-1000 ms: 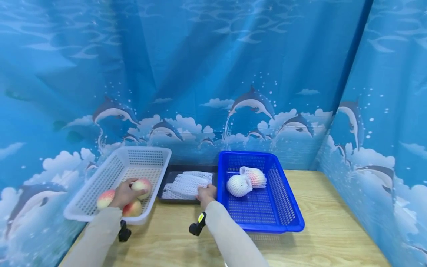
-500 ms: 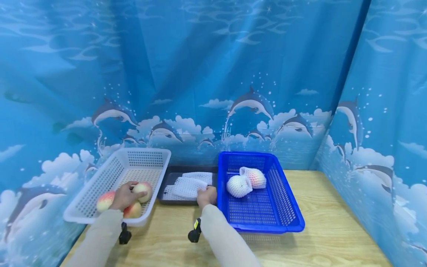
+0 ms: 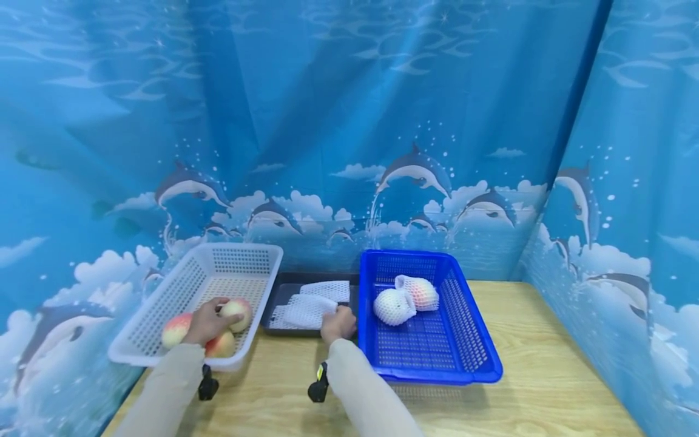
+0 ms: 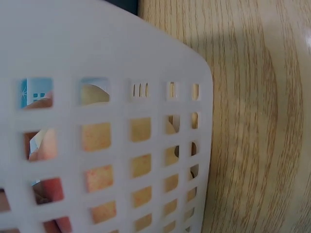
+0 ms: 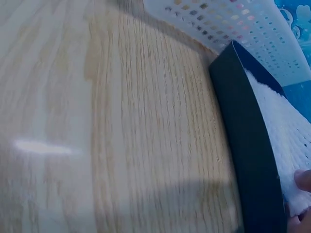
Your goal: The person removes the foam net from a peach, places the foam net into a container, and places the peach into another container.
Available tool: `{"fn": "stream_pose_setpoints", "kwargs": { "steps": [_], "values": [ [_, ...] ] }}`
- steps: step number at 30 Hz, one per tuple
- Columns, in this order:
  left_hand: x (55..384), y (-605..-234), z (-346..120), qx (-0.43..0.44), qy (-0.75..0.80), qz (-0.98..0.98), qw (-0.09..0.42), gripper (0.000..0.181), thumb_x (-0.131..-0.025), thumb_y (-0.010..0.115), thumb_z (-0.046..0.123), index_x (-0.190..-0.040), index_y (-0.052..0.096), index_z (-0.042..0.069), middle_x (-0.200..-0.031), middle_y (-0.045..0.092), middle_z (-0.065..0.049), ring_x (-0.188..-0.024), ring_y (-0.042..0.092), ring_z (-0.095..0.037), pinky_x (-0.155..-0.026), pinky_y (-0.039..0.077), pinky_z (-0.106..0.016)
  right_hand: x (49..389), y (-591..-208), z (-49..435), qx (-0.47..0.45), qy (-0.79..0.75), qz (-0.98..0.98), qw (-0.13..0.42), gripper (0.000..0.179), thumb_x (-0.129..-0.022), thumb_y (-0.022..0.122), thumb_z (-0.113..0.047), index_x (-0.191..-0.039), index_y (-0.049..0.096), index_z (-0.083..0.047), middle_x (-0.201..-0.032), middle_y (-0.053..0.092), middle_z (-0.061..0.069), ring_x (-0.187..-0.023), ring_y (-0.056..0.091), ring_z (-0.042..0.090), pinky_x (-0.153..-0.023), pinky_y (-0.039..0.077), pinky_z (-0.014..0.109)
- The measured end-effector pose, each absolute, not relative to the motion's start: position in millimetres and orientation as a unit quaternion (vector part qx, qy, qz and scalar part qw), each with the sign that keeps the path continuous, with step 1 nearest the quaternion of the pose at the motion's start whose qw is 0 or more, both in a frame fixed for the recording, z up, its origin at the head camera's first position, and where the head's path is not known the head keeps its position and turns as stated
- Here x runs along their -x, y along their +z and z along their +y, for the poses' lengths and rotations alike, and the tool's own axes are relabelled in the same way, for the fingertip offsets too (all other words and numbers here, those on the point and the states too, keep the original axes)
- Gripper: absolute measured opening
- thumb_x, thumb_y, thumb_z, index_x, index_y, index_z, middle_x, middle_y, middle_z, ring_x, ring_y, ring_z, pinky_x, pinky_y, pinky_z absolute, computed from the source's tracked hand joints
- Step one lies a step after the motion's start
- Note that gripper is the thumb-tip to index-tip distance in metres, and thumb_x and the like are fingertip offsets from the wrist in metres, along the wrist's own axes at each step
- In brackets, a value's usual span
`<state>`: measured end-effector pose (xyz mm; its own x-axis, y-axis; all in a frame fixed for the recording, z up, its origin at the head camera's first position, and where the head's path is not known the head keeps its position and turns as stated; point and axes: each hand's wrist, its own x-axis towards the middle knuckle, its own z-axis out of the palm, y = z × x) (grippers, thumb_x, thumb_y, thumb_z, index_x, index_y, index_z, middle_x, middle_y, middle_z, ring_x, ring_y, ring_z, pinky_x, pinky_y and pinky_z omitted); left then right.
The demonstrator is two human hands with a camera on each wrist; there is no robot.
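Done, I judge: two net-sleeved peaches point(image 3: 394, 307), blue basket point(image 3: 431, 375), right of centre. In hand: one bare peach point(image 3: 240, 312), my left hand point(image 3: 206, 321) curled round it in the white basket point(image 3: 169, 297), lower left; one foam net point(image 3: 307, 311), which my right hand point(image 3: 338, 323) pinches at the dark tray point(image 3: 282, 287), lower centre. Outstanding: this peach and two more bare ones point(image 3: 176, 331) near it.

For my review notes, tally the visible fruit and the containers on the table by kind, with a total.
Bare red-and-yellow round peaches: 3
White-foam-netted round fruits: 2
White perforated plastic basket: 1
Blue perforated plastic basket: 1
Dark rectangular tray: 1
Total: 8 (5 fruits, 3 containers)
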<state>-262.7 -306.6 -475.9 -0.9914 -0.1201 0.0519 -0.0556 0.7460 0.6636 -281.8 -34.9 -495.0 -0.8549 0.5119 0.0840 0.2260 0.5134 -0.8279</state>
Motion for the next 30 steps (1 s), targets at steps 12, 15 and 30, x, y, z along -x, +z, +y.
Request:
{"fn": "stream_pose_setpoints", "kwargs": {
  "steps": [12, 15, 30],
  "values": [
    [261.0, -475.3, -305.2, -0.048, -0.355, -0.932, 0.049, 0.07, -0.083, 0.074, 0.028, -0.131, 0.044, -0.014, -0.123, 0.052, -0.039, -0.111, 0.053, -0.05, -0.089, 0.05, -0.055, 279.5, -493.6, -35.9, 0.196, 0.456, -0.852, 0.168, 0.015, -0.068, 0.08, -0.009, -0.073, 0.068, -0.001, -0.078, 0.069, 0.018, -0.08, 0.065, 0.04, -0.072, 0.054, 0.051],
    [261.3, -475.0, -305.0, -0.052, -0.354, -0.933, 0.047, 0.07, -0.083, 0.074, 0.028, -0.131, 0.044, -0.014, -0.123, 0.052, -0.039, -0.112, 0.053, -0.05, -0.09, 0.049, -0.055, 279.1, -492.9, -36.2, 0.196, 0.459, -0.851, 0.167, 0.018, -0.068, 0.08, -0.009, -0.078, 0.068, 0.0, -0.08, 0.069, 0.019, -0.082, 0.065, 0.041, -0.074, 0.054, 0.051],
    [260.4, -473.0, -304.4, -0.046, -0.353, -0.933, 0.047, 0.077, -0.085, 0.072, 0.03, -0.137, 0.037, -0.015, -0.128, 0.047, -0.04, -0.116, 0.048, -0.053, -0.095, 0.046, -0.058, 274.9, -480.7, -37.6, 0.19, 0.484, -0.843, 0.135, 0.05, -0.072, 0.081, -0.017, -0.111, 0.063, 0.008, -0.102, 0.066, 0.027, -0.096, 0.063, 0.043, -0.084, 0.053, 0.051]
  ]
}}
